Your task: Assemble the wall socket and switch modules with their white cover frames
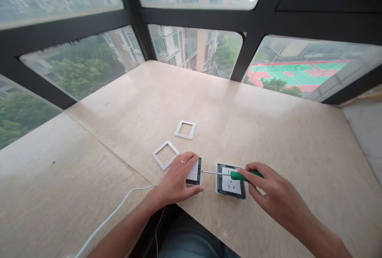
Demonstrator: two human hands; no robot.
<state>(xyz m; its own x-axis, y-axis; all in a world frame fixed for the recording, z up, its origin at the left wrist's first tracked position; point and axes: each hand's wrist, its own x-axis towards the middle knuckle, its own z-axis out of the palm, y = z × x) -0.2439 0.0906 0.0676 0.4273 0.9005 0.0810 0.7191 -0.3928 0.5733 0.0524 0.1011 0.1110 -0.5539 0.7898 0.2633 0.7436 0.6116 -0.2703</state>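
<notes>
My left hand lies over a grey-and-white switch module near the front edge of the marble sill, its fingers wrapped on the module's top and side. My right hand grips a green-handled screwdriver, whose metal tip touches the right edge of the switch module. Under the screwdriver shaft sits a wall socket module with a grey body and white face, lying flat.
Two white square frames lie on the sill, one just left of my left hand and one farther back. A white cable runs off the front edge at the left. Dark-framed windows ring the beige marble sill.
</notes>
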